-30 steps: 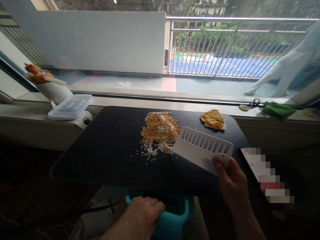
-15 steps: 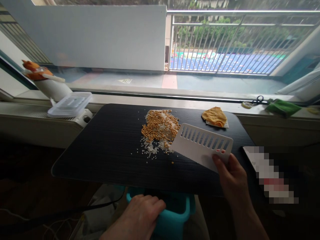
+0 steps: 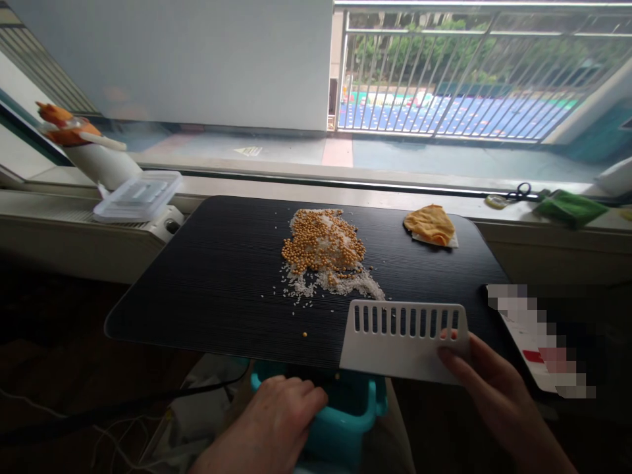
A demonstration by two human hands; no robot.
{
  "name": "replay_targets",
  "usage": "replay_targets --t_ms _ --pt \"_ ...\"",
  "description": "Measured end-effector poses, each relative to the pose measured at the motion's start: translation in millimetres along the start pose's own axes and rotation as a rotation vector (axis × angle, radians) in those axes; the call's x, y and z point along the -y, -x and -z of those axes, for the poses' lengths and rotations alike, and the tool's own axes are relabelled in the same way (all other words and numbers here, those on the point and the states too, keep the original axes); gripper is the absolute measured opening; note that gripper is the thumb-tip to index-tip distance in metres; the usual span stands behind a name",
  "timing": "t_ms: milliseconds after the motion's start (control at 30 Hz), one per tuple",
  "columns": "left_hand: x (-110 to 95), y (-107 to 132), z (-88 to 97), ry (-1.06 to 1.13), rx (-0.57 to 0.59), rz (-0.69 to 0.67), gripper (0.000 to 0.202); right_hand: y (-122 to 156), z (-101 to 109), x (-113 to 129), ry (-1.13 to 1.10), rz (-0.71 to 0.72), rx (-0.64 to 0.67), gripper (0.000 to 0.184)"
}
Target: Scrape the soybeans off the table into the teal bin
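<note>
A heap of yellow beans mixed with white rice (image 3: 323, 249) lies in the middle of a black table (image 3: 207, 276). My right hand (image 3: 494, 388) grips a white slotted scraper (image 3: 402, 339) by its right end, holding it upright at the table's front edge. A streak of rice runs from the heap to the scraper. A single bean (image 3: 305, 335) lies near the edge. My left hand (image 3: 276, 421) rests closed over the rim of a teal container (image 3: 345, 411) below the table's front edge.
An orange cloth on white paper (image 3: 431, 225) lies at the table's back right. A clear plastic lid (image 3: 138, 195) and a white cylinder with an orange toy (image 3: 93, 161) sit on the sill at left. Scissors (image 3: 513, 195) and a green cloth (image 3: 570, 207) lie on the right sill.
My right hand has drawn the scraper from beside the heap back to the table's front edge, dragging a trail of rice and a few beans. The left hand stayed on the teal container.
</note>
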State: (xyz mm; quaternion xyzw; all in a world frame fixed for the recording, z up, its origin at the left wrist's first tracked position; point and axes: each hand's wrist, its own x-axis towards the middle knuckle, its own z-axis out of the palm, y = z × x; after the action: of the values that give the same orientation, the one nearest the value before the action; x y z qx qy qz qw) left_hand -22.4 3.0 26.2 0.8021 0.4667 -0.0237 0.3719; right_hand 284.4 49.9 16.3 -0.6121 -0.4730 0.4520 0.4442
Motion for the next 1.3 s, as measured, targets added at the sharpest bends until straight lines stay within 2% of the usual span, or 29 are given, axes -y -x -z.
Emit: replay_targets --t_ms 100,200,400,500,567,700,800,1133,1300 --pt "0 3 3.2 0.001 0.009 0.025 0.028 0 -4 -2 -0.015 0.033 -0.001 0.026" --pt "2 11 4.8 0.008 0.001 0.054 0.028 -7 -21 -3 -0.020 0.076 0.011 0.025" --pt "7 31 6.9 0.011 -0.026 0.133 0.034 -5 -73 8 -0.010 0.137 0.195 0.022" --pt "7 32 9.3 0.014 -0.022 0.153 0.033 3 -80 16 -0.027 0.117 0.266 0.022" --pt "7 30 9.6 0.018 -0.019 0.146 0.032 1 -74 19 -0.017 0.114 0.171 0.022" --pt "5 24 6.1 0.024 -0.033 0.120 0.035 -15 -51 16 0.060 0.122 -0.211 0.030" --pt "4 21 4.3 0.032 -0.032 0.104 0.035 -25 -41 13 0.109 0.102 -0.333 0.037" --pt "-3 15 11.5 0.029 0.026 0.142 0.033 -35 -55 17 0.071 0.120 -0.360 0.034" --pt "-1 16 11.2 0.031 -0.001 0.130 0.033 -36 -55 20 0.063 0.125 -0.305 0.033"
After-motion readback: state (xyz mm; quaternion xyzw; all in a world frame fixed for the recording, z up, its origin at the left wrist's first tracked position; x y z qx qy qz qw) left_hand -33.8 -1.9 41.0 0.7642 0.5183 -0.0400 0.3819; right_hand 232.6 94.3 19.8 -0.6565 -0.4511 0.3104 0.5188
